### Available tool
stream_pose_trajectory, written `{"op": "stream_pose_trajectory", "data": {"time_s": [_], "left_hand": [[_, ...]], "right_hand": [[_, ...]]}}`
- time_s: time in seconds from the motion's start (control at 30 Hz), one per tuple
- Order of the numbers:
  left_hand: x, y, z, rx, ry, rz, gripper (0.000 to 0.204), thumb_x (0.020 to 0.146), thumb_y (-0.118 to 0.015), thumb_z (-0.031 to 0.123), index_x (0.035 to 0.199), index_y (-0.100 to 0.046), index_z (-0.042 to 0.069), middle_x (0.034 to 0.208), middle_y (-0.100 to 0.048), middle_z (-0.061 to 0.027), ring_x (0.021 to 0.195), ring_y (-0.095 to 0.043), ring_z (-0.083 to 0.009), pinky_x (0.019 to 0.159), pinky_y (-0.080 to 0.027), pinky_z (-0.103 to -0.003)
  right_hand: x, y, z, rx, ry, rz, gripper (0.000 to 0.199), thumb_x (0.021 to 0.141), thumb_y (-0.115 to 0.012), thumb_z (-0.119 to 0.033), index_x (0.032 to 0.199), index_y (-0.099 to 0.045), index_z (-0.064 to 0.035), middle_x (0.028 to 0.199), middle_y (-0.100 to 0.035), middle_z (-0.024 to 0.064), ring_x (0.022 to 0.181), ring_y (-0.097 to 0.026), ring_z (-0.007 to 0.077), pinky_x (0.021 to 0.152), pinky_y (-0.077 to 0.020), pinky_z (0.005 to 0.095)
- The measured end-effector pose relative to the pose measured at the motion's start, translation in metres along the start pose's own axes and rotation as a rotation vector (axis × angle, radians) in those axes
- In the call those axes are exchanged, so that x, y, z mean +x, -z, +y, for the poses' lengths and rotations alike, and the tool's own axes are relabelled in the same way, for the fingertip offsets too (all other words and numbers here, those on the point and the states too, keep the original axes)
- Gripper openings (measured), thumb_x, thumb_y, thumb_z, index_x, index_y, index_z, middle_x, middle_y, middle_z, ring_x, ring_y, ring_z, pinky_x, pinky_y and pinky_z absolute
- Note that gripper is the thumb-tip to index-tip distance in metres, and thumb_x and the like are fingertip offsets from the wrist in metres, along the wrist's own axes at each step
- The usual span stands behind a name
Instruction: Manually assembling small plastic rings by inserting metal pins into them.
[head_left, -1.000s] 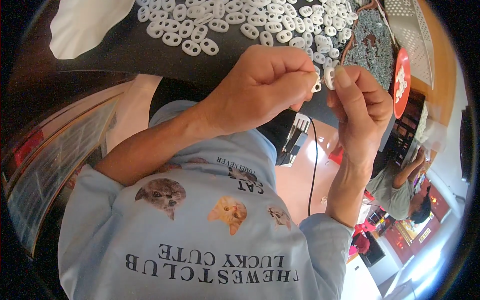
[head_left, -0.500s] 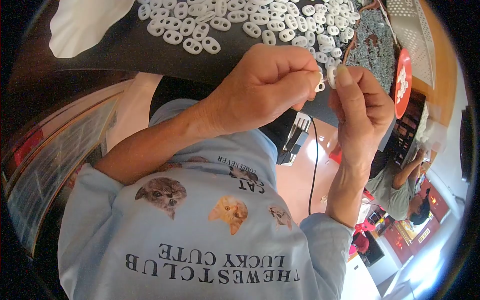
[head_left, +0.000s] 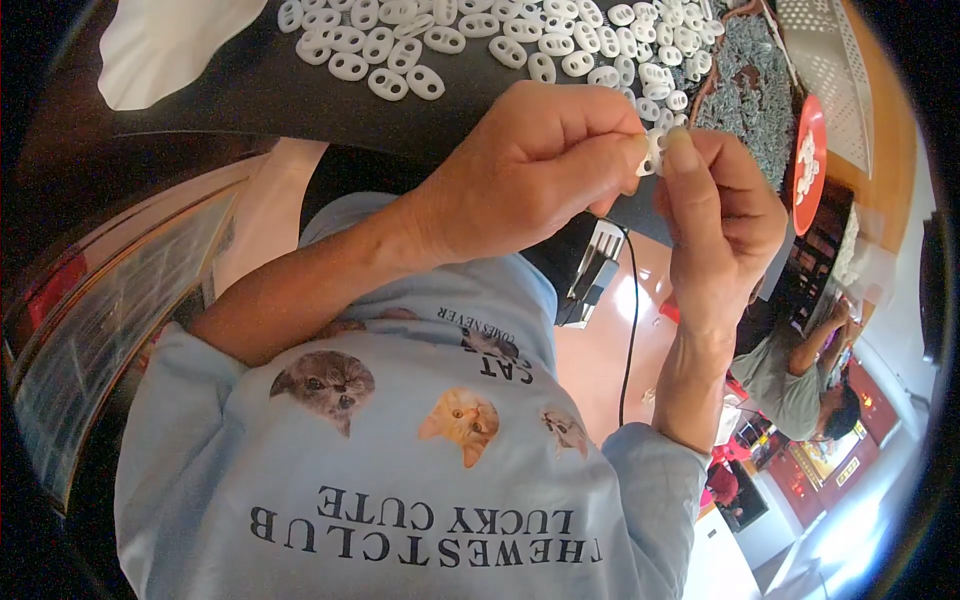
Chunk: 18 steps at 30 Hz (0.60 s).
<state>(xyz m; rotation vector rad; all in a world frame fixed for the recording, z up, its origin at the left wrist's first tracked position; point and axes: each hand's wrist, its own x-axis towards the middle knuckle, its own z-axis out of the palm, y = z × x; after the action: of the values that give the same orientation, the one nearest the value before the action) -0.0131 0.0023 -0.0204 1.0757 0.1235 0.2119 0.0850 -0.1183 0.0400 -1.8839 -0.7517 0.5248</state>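
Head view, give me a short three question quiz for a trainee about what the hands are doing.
1. True or false: both hands pinch one small white piece between them.
2. Where does the pile of white oval pieces lie? A) on the dark surface B) in the person's lap C) in a red bowl
3. What colour are the small parts heaped at the right of the dark surface?

Key: 1 true. 2 A. 3 grey.

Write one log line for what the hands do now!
left hand + right hand: pinch white piece | table: white pieces, grey pile
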Motion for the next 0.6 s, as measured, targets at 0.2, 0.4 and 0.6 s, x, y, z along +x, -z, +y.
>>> {"op": "stream_pose_trajectory", "data": {"time_s": [0.2,0.4,0.6], "left_hand": [[-0.001,0.001,0.0,-0.01,-0.011,-0.006,0.023,0.093,-0.046,0.018,0.083,-0.056,0.0,0.062,-0.05,-0.0001,0.047,-0.034,-0.0009,0.04,-0.025,-0.018],[0.0,0.001,0.005,-0.101,0.01,0.004,0.023,0.092,-0.047,0.018,0.082,-0.057,0.0,0.059,-0.05,0.0003,0.046,-0.037,-0.0028,0.04,-0.027,-0.019],[0.0,0.001,0.005,-0.135,0.06,-0.034,0.024,0.09,-0.047,0.019,0.079,-0.058,0.001,0.06,-0.051,0.0,0.048,-0.046,-0.0049,0.043,-0.032,-0.019]], "right_hand": [[0.001,-0.001,0.001,-0.064,0.026,-0.022,0.015,0.088,-0.059,-0.01,0.078,-0.059,0.001,0.063,-0.052,-0.0024,0.057,-0.041,0.0033,0.05,-0.0352,0.0199],[0.003,0.004,0.0,-0.455,0.371,-0.14,0.029,0.07,-0.077,-0.017,0.086,-0.06,0.0002,0.069,-0.053,0.007,0.057,-0.052,0.0169,0.05,-0.042,0.0269],[0.012,0.012,0.007,-0.54,0.673,-0.161,0.025,0.072,-0.073,-0.01,0.09,-0.059,0.0003,0.072,-0.051,0.0035,0.057,-0.046,0.0092,0.052,-0.0374,0.0209]]}}
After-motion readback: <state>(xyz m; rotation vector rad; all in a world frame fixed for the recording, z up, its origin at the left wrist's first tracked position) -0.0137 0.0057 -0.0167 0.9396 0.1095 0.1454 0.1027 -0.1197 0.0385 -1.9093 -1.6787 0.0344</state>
